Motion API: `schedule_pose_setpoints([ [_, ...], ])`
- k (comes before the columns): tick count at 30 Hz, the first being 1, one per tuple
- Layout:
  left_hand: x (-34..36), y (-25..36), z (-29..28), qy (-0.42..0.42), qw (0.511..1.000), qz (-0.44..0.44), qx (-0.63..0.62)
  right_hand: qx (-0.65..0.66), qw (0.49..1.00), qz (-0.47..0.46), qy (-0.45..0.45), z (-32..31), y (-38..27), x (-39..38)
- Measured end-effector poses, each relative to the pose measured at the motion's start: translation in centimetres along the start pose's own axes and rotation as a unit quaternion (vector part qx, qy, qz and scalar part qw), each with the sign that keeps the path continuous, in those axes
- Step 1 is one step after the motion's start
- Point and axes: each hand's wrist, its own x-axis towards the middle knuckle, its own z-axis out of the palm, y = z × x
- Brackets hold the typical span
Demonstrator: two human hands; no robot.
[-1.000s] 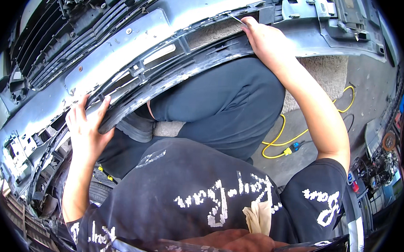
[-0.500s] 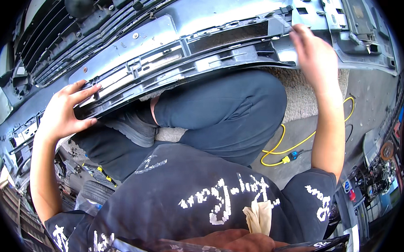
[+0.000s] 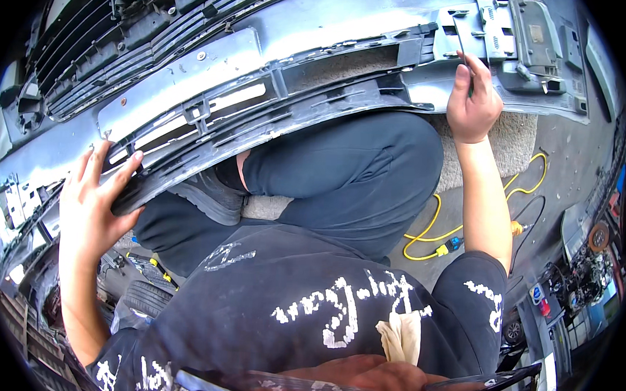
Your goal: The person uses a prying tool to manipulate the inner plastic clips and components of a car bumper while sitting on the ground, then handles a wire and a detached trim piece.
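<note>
A gray car bumper (image 3: 320, 28) stretched eight-to-two o'clock across the person's lap; left hand (image 3: 93, 200) clasped its grille edge (image 3: 188, 169), right hand (image 3: 474, 105) closed around a thin tool (image 3: 461, 45) at two o'clock.

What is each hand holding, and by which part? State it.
Left hand grips the lower edge of the grey bumper; right hand pinches a thin dark tool by its lower end.

The left hand (image 3: 96, 207) gripped the lower edge of a grey car bumper (image 3: 320, 28), while the right hand (image 3: 473, 104) held a thin tool (image 3: 462, 45) against it.
</note>
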Motion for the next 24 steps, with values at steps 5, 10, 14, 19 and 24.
schedule_pose_setpoints([
  [5,-1.3,2.1,1.0,-0.016,0.999,-0.026,-0.012,0.057,0.997,-0.048,0.004,0.8,1.4,-0.5],
  [10,-1.0,3.7,0.2,-0.022,0.998,-0.051,-0.009,0.085,0.996,0.02,-0.034,0.4,1.5,0.7],
  [14,1.1,3.2,-1.5,-0.053,0.997,-0.053,-0.032,0.127,0.969,0.161,-0.137,-0.4,1.2,1.9],
  [19,4.1,-1.3,1.1,-0.085,0.989,-0.049,-0.115,0.085,0.948,0.212,-0.221,-0.6,-0.1,4.8],
  [24,5.6,-1.5,2.8,-0.099,0.97,-0.085,-0.204,0.04,0.912,0.221,-0.343,-1.5,-0.8,4.9],
])
